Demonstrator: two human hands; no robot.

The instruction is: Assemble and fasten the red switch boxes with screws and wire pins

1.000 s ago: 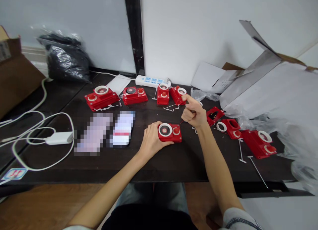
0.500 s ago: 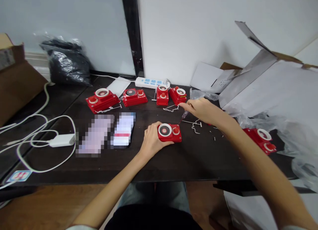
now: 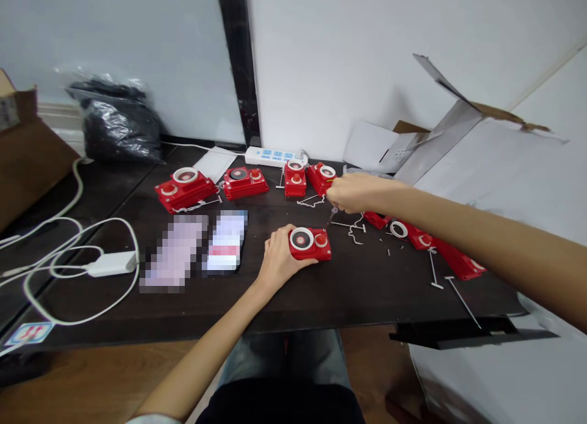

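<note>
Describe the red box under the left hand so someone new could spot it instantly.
On the dark table, a row of red boxes runs along the back, near the wall. Closer to the front edge, just right of the blurred phone, sits one red box with a white-ringed dial. Only this one has the left hand wrapped round its end.
</note>
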